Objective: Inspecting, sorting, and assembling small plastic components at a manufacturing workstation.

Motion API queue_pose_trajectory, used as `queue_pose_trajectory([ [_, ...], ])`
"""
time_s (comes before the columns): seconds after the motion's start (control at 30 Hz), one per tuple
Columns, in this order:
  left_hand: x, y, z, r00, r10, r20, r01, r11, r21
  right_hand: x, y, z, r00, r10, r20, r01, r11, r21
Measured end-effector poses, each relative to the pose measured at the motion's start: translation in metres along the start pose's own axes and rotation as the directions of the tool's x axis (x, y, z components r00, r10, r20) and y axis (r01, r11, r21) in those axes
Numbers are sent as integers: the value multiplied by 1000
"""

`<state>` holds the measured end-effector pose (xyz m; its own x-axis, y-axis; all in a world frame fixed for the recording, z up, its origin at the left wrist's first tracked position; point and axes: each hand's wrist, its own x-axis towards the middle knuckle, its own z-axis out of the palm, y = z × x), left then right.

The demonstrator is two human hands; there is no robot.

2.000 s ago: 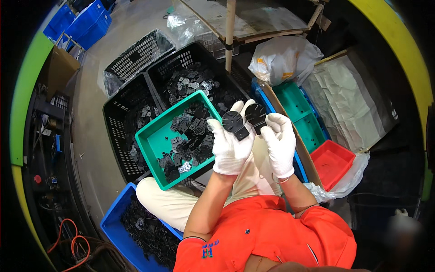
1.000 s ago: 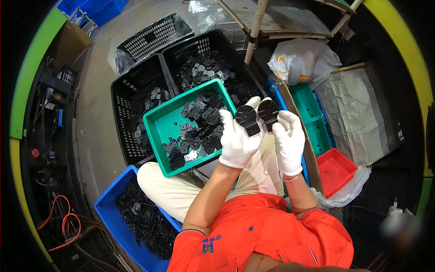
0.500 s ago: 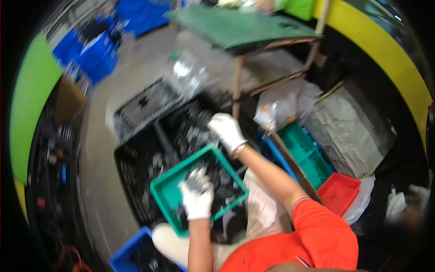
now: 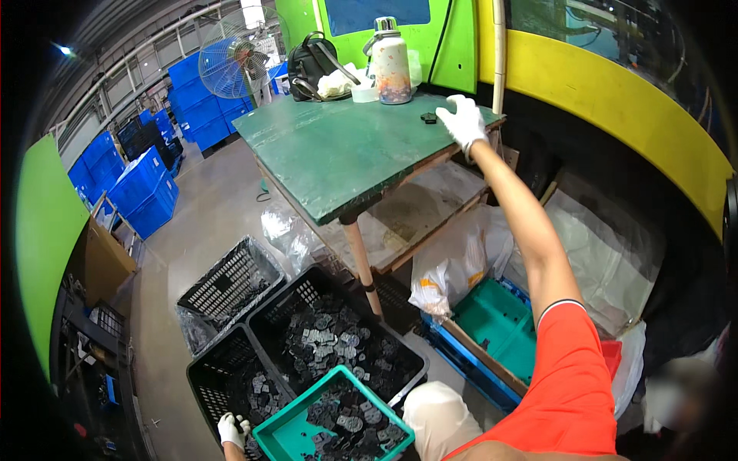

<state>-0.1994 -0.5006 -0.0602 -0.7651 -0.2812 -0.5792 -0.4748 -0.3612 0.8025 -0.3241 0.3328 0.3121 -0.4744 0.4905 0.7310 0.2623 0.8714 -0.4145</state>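
Observation:
My right hand (image 4: 463, 123), in a white glove, reaches over the far right of the green table (image 4: 330, 157). Its thumb and fingers are apart, close to a small black part (image 4: 429, 118) on the tabletop. At the lower left, my gloved left hand (image 4: 232, 430) is beside the green tray (image 4: 269, 430), over the left black crate. Its fingers are loosely bent and apart, with nothing visible in them. Dark flat plastic parts (image 4: 350, 422) lie in the tray, which rests at the crates' near edge. More such parts (image 4: 323, 338) fill the right black crate (image 4: 411, 369).
A patterned flask (image 4: 392, 65) and a black bag (image 4: 311, 67) stand on the table's far side. Below it are a table leg (image 4: 360, 265), plastic bags (image 4: 453, 269) and green trays (image 4: 492, 319). Another black crate (image 4: 231, 284) stands farther left. Blue bins (image 4: 142, 192) are stacked beyond.
My right hand has moved from above the crates up to the tabletop. My left hand has left the tray, where it held dark parts, and moved left. The view has tilted up.

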Motion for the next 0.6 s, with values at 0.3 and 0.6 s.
queue_pose_trajectory([
  [0.3,8,13,9,775,613,-156,-326,598,732,80,23,72,685,-54,726,182,978,-98],
  [0.6,-218,56,412,418,154,895,-313,950,-17,11,-26,28,703,-410,581,414,900,134],
])
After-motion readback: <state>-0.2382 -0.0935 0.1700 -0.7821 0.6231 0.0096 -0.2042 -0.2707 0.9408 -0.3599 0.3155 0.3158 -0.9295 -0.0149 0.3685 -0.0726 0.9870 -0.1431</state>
